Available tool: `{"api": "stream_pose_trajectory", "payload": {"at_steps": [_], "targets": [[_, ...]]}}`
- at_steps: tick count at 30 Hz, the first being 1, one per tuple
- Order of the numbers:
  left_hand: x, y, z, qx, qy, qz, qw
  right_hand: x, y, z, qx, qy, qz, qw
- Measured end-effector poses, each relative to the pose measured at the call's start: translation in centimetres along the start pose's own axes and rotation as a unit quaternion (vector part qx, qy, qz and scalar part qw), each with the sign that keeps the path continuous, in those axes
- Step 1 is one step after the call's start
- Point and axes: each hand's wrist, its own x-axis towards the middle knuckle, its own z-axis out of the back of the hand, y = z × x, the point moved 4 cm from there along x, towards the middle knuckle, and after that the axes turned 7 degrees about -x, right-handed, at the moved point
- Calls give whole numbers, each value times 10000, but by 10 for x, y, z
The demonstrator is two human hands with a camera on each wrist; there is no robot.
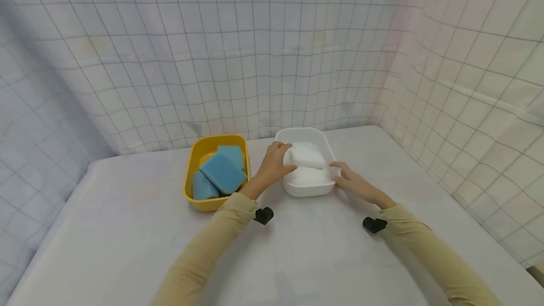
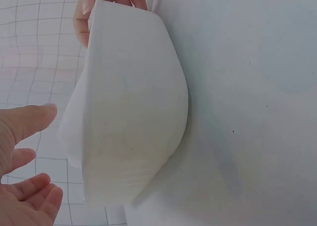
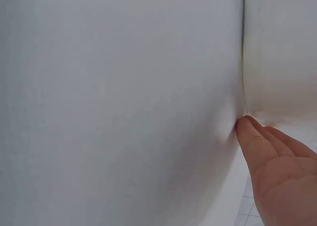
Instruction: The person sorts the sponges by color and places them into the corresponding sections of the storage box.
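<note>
A white plastic basin (image 1: 309, 191) stands on the table, with white soft-looking pieces (image 1: 307, 156) inside, one lying over another. My left hand (image 1: 274, 162) is over the basin's left side, thumb and fingers spread apart beside the white pieces. In the left wrist view, a gap shows between those fingertips (image 2: 49, 109) and the white bulge (image 2: 72, 129) rising above the rim. At the basin's right side, my right hand (image 1: 353, 183) grips the rim between thumb and fingers. The right wrist view shows its fingers (image 3: 255, 141) against the basin's wall (image 3: 287, 52).
Left of the white basin stands a yellow basin (image 1: 187, 178) holding several blue folded pieces (image 1: 224, 174). A white cover lies over the table (image 1: 127, 230). Grid-patterned curtains (image 1: 255, 60) hang behind and at both sides. Black camera mounts (image 1: 264, 216) sit at both wrists.
</note>
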Motion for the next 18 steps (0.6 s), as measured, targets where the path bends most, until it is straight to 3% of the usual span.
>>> {"api": "stream_pose_trajectory", "payload": {"at_steps": [6, 11, 18], "targets": [[-13, -3, 4, -56, 74, -237, 9997, -1, -1, 15, -209, -232, 93, 9995], [-31, -9, 3, -10, 301, -548, 9980, -19, -5, 30, -241, -690, 338, 9968], [-51, -4, 9, 134, 391, -540, 9977, -39, -5, 32, -330, -799, 505, 9950]]}}
